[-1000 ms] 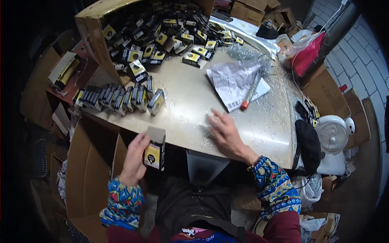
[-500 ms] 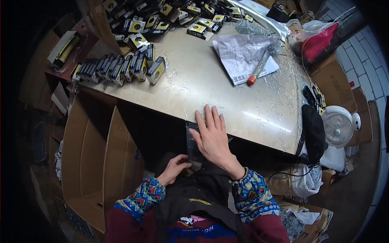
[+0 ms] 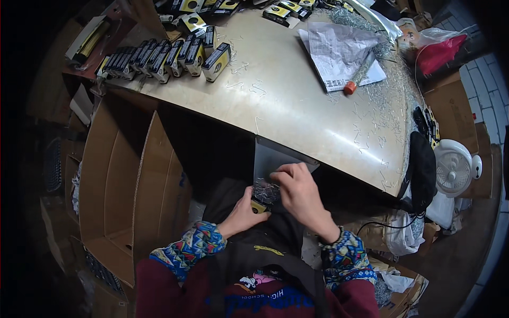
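My left hand (image 3: pixel 243 214) is closed round a small black-and-yellow box (image 3: pixel 259 207), low in front of my lap. Just above it shows a tangle of thin metal wire pieces (image 3: pixel 266 192); whether these sit in the box or behind it, I cannot tell. Over the tangle my right hand (image 3: pixel 300 192) has its fingertips drawn together in a pinch, with whatever they hold too small to make out. A grey sheet (image 3: pixel 269 156) hangs below the table's front edge, beside the right fingertips.
Bent wire pieces (image 3: pixel 257 88) lie scattered on the table (image 3: pixel 297 119). A row of black-and-yellow boxes (image 3: pixel 159 61) stands at the left. Creased paper (image 3: pixel 339 50) and an orange-capped tube (image 3: pixel 350 88) lie at the right. An open carton (image 3: pixel 114 191) stands lower left, a white fan (image 3: pixel 453 167) far right.
My right hand has left the tabletop and come down below its edge, its spread fingers now pinched. My left hand has moved right and up, the box now showing in it.
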The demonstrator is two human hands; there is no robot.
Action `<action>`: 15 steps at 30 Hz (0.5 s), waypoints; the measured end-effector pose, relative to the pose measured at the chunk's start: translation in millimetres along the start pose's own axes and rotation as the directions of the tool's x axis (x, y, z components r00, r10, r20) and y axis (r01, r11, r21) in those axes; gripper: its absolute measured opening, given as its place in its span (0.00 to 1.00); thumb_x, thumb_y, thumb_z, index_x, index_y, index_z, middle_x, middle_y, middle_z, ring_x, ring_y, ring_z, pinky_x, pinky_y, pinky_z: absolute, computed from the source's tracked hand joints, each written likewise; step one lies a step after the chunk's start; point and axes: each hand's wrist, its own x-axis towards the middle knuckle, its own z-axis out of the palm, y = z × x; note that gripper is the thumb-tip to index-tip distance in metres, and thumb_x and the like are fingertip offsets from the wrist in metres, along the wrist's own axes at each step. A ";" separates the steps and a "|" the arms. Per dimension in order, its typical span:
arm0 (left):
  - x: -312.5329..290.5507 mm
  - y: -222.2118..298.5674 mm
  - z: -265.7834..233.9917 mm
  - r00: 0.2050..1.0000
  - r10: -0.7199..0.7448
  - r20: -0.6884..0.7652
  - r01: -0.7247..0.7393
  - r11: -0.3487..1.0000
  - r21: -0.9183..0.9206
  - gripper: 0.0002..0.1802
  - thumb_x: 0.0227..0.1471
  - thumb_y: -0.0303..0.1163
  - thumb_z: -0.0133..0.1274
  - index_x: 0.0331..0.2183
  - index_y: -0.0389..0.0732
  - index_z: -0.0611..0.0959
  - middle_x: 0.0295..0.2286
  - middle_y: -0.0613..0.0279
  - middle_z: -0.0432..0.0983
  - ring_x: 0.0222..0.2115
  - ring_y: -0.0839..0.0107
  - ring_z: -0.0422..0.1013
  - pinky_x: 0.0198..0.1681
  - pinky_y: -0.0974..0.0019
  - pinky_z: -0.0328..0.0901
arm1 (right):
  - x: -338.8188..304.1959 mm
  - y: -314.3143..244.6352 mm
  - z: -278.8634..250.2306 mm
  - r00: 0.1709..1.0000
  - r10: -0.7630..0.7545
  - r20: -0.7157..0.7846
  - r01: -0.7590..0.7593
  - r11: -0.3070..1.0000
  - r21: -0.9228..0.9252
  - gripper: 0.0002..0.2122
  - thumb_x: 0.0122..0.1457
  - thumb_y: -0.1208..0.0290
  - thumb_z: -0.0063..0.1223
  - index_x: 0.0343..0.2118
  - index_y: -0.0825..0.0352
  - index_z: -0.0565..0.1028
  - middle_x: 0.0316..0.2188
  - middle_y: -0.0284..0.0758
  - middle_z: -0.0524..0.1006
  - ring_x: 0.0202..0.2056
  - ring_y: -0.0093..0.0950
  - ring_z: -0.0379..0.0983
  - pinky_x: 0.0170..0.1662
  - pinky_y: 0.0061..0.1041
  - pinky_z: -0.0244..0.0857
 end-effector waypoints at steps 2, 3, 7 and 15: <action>-1.5 -4.9 8.8 0.997 0.046 -0.069 -0.038 0.993 0.115 0.36 0.42 0.34 0.65 0.49 0.36 0.65 0.39 0.44 0.73 0.41 0.50 0.72 0.43 0.55 0.67 | -7.8 -0.5 22.3 0.998 -0.048 0.048 0.053 0.993 -0.102 0.16 0.46 0.83 0.52 0.41 0.69 0.74 0.39 0.41 0.72 0.41 0.38 0.68 0.44 0.32 0.66; 0.2 -15.5 13.9 0.980 0.141 -0.137 -0.105 0.965 0.240 0.35 0.41 0.33 0.64 0.48 0.35 0.65 0.37 0.42 0.73 0.39 0.46 0.72 0.41 0.51 0.66 | -14.6 0.0 31.0 0.991 -0.087 0.099 0.106 0.974 -0.202 0.20 0.45 0.82 0.54 0.45 0.69 0.73 0.41 0.42 0.71 0.42 0.39 0.68 0.44 0.32 0.65; -1.2 -25.2 15.0 0.956 0.235 -0.176 -0.160 0.920 0.359 0.34 0.39 0.33 0.64 0.45 0.35 0.66 0.33 0.42 0.74 0.34 0.39 0.70 0.38 0.45 0.65 | -34.3 3.1 33.4 0.966 -0.190 0.173 0.179 0.981 0.074 0.23 0.45 0.77 0.52 0.48 0.74 0.69 0.41 0.43 0.71 0.39 0.40 0.68 0.41 0.32 0.66; -10.6 -30.4 -6.1 0.899 0.431 -0.082 -0.335 0.795 0.505 0.34 0.40 0.29 0.63 0.49 0.35 0.67 0.39 0.45 0.73 0.36 0.44 0.71 0.37 0.49 0.66 | -49.0 -4.7 49.1 0.940 -0.123 0.318 0.043 0.969 0.245 0.16 0.52 0.79 0.53 0.46 0.71 0.72 0.48 0.46 0.71 0.47 0.44 0.70 0.50 0.35 0.66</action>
